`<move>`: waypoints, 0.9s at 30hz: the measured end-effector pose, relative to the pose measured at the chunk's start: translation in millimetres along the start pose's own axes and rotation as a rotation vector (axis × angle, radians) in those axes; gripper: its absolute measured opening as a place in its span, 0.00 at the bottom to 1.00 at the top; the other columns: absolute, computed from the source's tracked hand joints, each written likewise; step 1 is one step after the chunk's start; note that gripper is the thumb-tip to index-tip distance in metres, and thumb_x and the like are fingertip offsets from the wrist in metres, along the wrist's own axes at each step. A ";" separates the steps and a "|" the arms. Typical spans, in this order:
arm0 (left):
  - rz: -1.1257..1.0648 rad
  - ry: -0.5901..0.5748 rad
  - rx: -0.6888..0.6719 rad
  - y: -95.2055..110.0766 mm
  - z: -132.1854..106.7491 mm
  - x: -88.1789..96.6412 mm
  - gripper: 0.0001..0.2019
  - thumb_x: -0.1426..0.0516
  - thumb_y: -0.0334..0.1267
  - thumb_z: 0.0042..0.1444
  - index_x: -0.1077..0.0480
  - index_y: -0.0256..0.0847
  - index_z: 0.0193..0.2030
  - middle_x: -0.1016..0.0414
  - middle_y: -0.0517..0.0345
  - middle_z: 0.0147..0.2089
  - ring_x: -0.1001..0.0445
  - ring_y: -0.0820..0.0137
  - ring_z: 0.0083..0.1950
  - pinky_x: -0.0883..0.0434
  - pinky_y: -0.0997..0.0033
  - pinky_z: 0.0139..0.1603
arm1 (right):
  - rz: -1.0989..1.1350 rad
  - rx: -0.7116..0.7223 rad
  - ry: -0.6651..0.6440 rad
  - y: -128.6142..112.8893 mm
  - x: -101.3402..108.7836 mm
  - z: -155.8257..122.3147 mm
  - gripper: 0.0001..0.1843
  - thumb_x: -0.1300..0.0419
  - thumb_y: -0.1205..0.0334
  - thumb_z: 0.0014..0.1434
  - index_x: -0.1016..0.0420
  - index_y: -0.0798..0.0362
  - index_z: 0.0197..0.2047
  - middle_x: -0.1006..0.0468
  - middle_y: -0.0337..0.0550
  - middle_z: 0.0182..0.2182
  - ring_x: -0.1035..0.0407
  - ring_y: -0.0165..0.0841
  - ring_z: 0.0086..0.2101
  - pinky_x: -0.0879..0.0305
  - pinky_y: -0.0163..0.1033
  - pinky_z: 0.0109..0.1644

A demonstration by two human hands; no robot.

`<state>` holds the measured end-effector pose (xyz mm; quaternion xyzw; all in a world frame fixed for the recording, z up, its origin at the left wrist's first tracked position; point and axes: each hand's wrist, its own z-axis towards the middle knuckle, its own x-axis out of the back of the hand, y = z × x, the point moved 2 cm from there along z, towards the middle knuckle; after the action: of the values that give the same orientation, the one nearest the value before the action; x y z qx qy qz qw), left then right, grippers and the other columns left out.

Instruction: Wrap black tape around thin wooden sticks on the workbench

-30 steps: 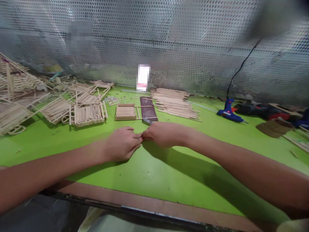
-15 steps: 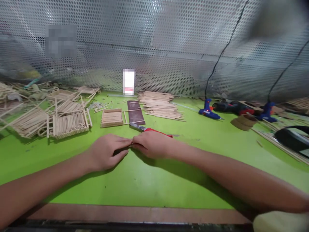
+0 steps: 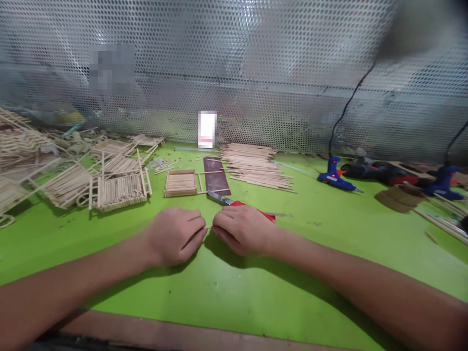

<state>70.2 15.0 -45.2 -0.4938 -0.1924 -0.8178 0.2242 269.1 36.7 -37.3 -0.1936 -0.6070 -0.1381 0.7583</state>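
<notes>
My left hand and my right hand rest on the green table, fingertips meeting. Both are closed in a pinch on a thin wooden stick, of which only a short bit shows between them. Just behind my right hand lies a red-handled utility knife with its blade pointing left. A small stick frame and a dark brown strip lie beyond the hands.
A pile of loose sticks lies at the back centre. Built stick frames crowd the left side. Blue glue guns with cords and dark tools sit at the right. A perforated metal screen closes the back.
The view swung about while my hands stayed joined at the fingertips. The red-handled knife, mostly hidden a second ago, now shows behind my right hand.
</notes>
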 end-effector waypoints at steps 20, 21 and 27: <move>0.079 -0.039 -0.026 -2.5 -3.6 1.3 0.15 0.54 0.37 0.70 0.30 0.39 0.35 0.29 0.57 0.28 0.35 0.69 0.25 0.39 0.67 0.29 | 0.050 -0.075 -0.057 -13.1 -1.5 3.5 0.13 0.49 0.61 0.74 0.31 0.53 0.37 0.25 0.42 0.31 0.36 0.32 0.29 0.45 0.39 0.35; 0.078 -0.033 -0.036 -1.9 -3.3 0.6 0.16 0.54 0.36 0.70 0.31 0.39 0.34 0.29 0.57 0.28 0.35 0.69 0.25 0.39 0.67 0.29 | 0.042 -0.089 -0.054 -13.1 -1.5 3.9 0.14 0.50 0.61 0.75 0.32 0.53 0.36 0.25 0.41 0.30 0.37 0.32 0.29 0.46 0.39 0.35; 0.066 0.014 -0.047 1.3 -1.2 -0.7 0.16 0.54 0.34 0.69 0.32 0.39 0.30 0.31 0.58 0.25 0.38 0.70 0.23 0.42 0.67 0.27 | 0.002 -0.149 -0.020 -13.6 -1.3 5.1 0.15 0.50 0.59 0.74 0.32 0.53 0.35 0.25 0.41 0.29 0.37 0.33 0.29 0.47 0.39 0.35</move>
<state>70.3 13.4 -46.2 -0.4993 -0.1552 -0.8177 0.2409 258.3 27.0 -35.9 -0.2515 -0.6023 -0.1805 0.7358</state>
